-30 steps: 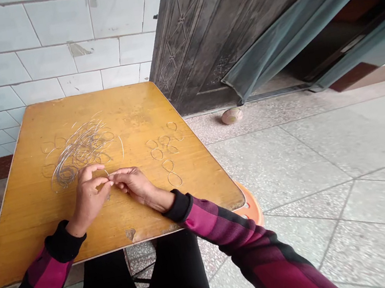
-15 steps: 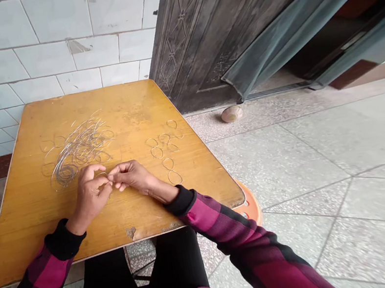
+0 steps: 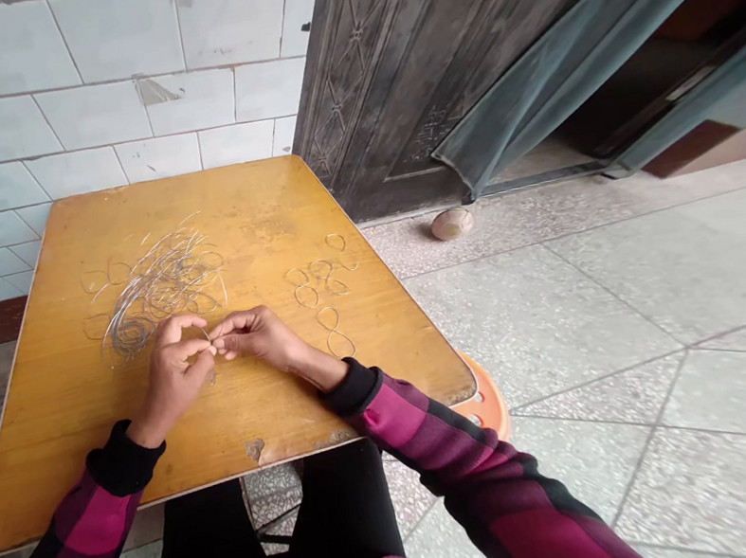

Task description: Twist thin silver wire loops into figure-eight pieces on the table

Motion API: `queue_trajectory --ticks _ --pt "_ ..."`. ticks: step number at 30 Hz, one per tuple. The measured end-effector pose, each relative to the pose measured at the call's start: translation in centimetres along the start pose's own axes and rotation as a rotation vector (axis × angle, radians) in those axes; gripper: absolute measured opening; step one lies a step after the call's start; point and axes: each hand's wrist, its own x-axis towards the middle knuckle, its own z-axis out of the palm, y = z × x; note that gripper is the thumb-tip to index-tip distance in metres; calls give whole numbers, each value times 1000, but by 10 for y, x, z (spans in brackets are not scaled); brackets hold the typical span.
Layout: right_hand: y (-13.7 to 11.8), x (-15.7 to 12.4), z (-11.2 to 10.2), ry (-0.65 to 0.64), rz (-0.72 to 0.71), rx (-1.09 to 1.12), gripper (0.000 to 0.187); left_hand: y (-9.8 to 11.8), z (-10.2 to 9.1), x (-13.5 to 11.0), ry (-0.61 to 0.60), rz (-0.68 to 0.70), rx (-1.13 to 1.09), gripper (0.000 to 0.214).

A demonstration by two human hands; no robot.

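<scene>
My left hand (image 3: 178,371) pinches a thin piece of wire (image 3: 208,335) between thumb and fingers, over the near middle of the wooden table (image 3: 116,459). My right hand (image 3: 255,338) meets it from the right, its thumb and forefinger closed on the same wire. The fingers cover most of the piece, so its full shape is hidden. Just beyond my left hand lies a tangled pile of silvery wires (image 3: 156,279), some straight, some curled. To the right of my right hand, several wire loops (image 3: 330,319) lie flat, some shaped like a figure eight.
A white tiled wall (image 3: 99,116) stands behind the table. At the right are a dark carved door (image 3: 373,77) and a grey-green curtain (image 3: 529,98). A roundish stone-like object (image 3: 451,224) lies on the floor. An orange stool (image 3: 487,398) shows under the table's right corner.
The wire between my hands now stands more upright and shows more clearly. My left fingers and right fingertips have shifted slightly. The pile and the loops stay put.
</scene>
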Motion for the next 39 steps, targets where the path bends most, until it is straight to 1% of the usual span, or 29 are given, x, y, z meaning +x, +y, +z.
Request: queue_trajectory --ticks 5,10,13,16,20,23,25,28,31,34,36,37,39 --pt "-4 -1 1 9 -118 -80 25 0 -3 2 -66 -133 -253 15" --pt "-8 -5 3 9 -149 -118 27 1 -1 1 -135 -294 -552 19" --pt "-11 -7 4 21 -214 -156 27 2 1 1 -140 -377 -715 17" --pt "-13 -9 6 58 -287 -204 25 4 1 1 -122 -404 -776 15" --pt "-12 -10 8 124 -331 -255 21 5 -1 1 -84 -378 -705 17" --pt "-12 -10 7 177 -373 -229 19 3 -2 1 -40 -335 -614 18" --pt "-13 -11 6 229 -377 -186 20 2 -3 1 -6 -283 -555 17" --pt "-17 -12 4 321 -339 -132 21 0 -6 1 36 -202 -451 15" --pt "-21 -13 0 381 -354 -87 19 0 -13 4 68 -101 -258 15" --pt "-26 -10 -10 437 -378 21 16 1 -20 7 125 27 -43 15" --pt "-32 -8 -23 496 -371 83 18 0 -23 8 149 97 69 15" --pt "-35 -7 -31 535 -371 93 20 -1 -24 9 152 123 113 15" --pt "-40 -8 -45 637 -420 59 22 -3 -25 10 158 160 173 16"
